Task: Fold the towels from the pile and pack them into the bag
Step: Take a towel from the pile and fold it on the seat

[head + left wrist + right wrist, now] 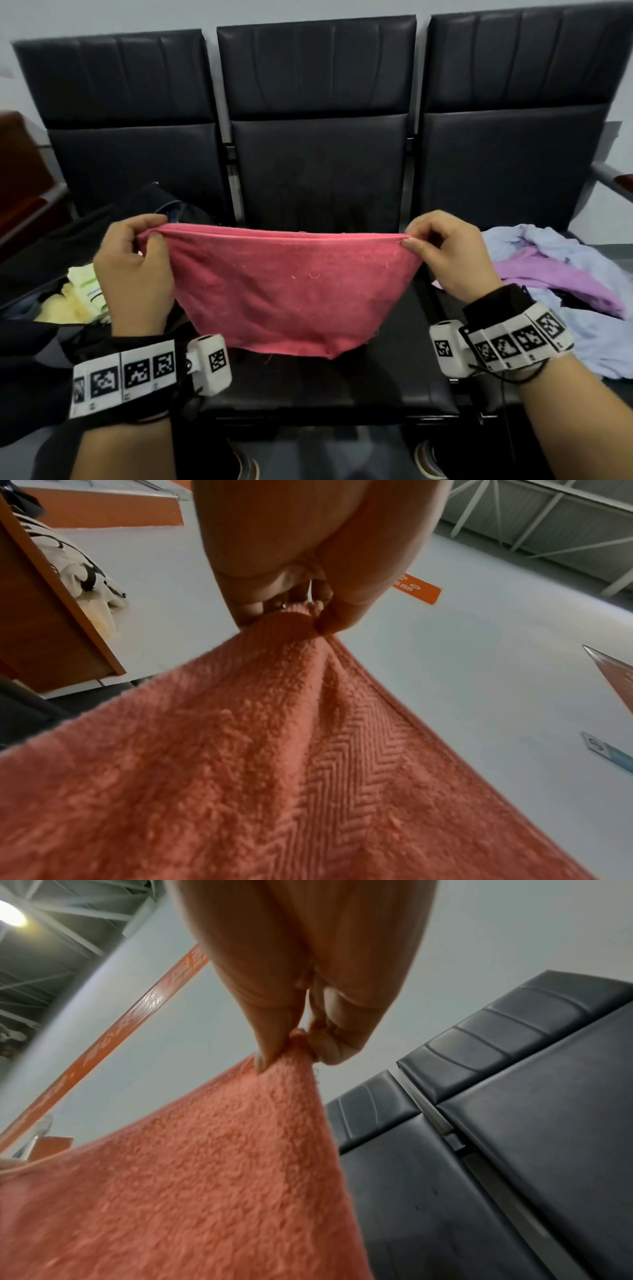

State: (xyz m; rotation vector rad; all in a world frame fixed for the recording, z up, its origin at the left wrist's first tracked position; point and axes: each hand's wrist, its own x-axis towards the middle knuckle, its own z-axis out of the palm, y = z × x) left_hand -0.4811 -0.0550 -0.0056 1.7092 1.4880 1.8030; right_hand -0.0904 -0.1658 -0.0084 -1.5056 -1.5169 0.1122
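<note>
Both hands, left hand (133, 270) and right hand (448, 253), pinched the pink towel (291, 287) by its corners, folded once; I judged the pile (561, 274) unfolded, bag (41, 274) part-packed.

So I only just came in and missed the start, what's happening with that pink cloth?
A person is holding a pink towel up over the middle black seat, left hand and right hand each pinching a top corner. It hangs doubled over. The unfolded pile lies on the right seat; a dark bag with folded yellow cloth sits on the left.
</note>
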